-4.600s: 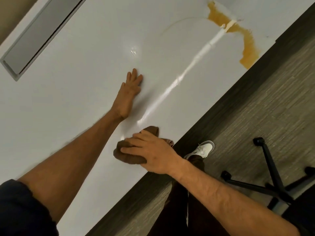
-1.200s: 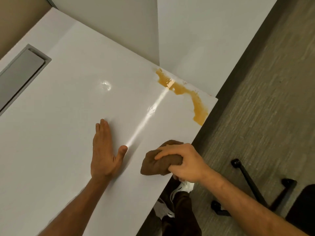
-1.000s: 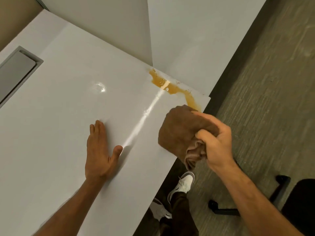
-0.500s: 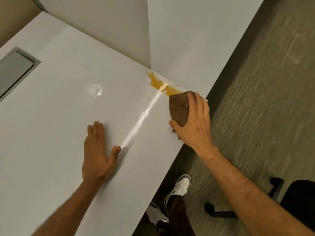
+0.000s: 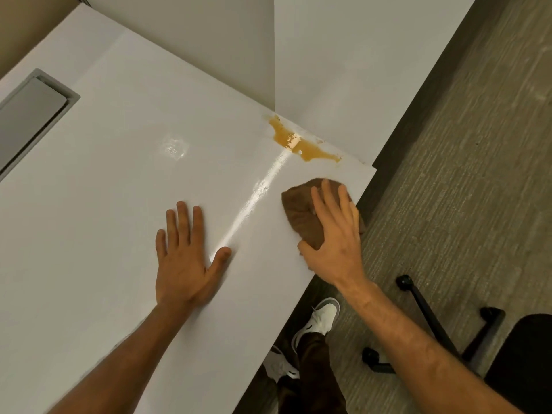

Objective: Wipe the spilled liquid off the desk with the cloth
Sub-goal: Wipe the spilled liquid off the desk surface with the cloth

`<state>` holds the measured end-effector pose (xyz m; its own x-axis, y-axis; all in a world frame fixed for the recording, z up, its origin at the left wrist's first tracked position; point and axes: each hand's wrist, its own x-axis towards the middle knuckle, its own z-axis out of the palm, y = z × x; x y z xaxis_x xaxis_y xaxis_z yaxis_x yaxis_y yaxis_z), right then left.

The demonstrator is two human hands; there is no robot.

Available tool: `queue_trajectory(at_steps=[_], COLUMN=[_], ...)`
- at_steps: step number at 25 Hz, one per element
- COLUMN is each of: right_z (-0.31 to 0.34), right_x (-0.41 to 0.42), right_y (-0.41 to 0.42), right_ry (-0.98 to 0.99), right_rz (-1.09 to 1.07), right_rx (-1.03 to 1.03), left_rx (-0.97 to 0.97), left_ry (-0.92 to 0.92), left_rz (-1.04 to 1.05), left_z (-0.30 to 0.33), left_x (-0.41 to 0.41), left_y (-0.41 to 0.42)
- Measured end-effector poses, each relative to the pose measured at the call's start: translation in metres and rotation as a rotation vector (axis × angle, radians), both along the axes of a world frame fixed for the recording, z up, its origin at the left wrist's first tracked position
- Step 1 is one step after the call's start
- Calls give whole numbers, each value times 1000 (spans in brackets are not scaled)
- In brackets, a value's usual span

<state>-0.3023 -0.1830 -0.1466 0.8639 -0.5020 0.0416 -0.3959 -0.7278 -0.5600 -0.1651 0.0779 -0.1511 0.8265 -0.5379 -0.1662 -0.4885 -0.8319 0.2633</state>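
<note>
An amber-brown spill (image 5: 301, 144) runs along the far edge of the white desk (image 5: 119, 204), near its right corner by the partition. My right hand (image 5: 334, 234) presses a brown cloth (image 5: 301, 210) flat on the desk close to the right edge, a little short of the spill; its thumb hooks the cloth's near end. The cloth's right part hangs slightly past the desk edge. My left hand (image 5: 185, 258) lies flat on the desk with fingers spread, left of the cloth, holding nothing.
A grey recessed cable hatch (image 5: 30, 115) sits at the desk's far left. White partition panels (image 5: 328, 70) stand behind the spill. Right of the desk is carpeted floor with a black office chair base (image 5: 433, 324). My shoe (image 5: 319, 318) shows below the desk edge.
My right hand carried the cloth up onto the spill's right end and dragged it back toward me; the strip of liquid near the desk's right edge is gone. The left hand stayed put.
</note>
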Motion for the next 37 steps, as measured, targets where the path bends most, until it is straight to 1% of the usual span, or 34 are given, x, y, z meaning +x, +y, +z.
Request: queue_trajectory(at_steps=[2,5,6,7,9,10,11,14,15,16,17,18,20,21,22,25,29,33,37], right_z=[3,9,14,24,46,55,63,80,79,73,65,56,37,29,26,24,24,26,33], right_x=[-10,-24,-26,-27,-19,-14,-9,13,18,22,25,31,43,48,54,71,77,60,39], right_y=[28,52,55,53,35,21,5,-36,-44,-51,-57,-63,-65,-64,-63,-65,-69,-46,-4], right_ry=[-38,-185,-213,-214,-205,-243,-313,-561,-595,-578,-511,-377,-35,61,88,51,27,17,-27], right_rz=[46,162,156,87,-194,-327,-414,-504,-502,-495,-466,-405,-263,-229,-216,-214,-41,63,199], right_rx=[35,98,176,343,837,981,987,803,750,677,592,499,258,165,135,213,264,370,540], left_rx=[2,10,11,10,3,0,-3,-7,-8,-10,-13,-14,-15,-16,-18,-10,-18,-10,-9], left_ry=[3,16,19,24,25,29,34,32,32,31,29,27,29,30,29,25,18,6,-1], left_rz=[9,17,16,16,20,22,22,22,21,20,20,21,24,22,22,27,30,26,23], left_z=[3,5,6,6,7,8,8,8,8,8,8,8,8,8,7,7,6,4,4], left_x=[0,-6,-8,-9,-8,-7,-6,-6,-6,-6,-6,-6,-5,-6,-6,-6,-5,-6,-4], left_y=[1,1,2,2,2,1,1,1,1,1,1,1,0,0,0,-1,0,1,1])
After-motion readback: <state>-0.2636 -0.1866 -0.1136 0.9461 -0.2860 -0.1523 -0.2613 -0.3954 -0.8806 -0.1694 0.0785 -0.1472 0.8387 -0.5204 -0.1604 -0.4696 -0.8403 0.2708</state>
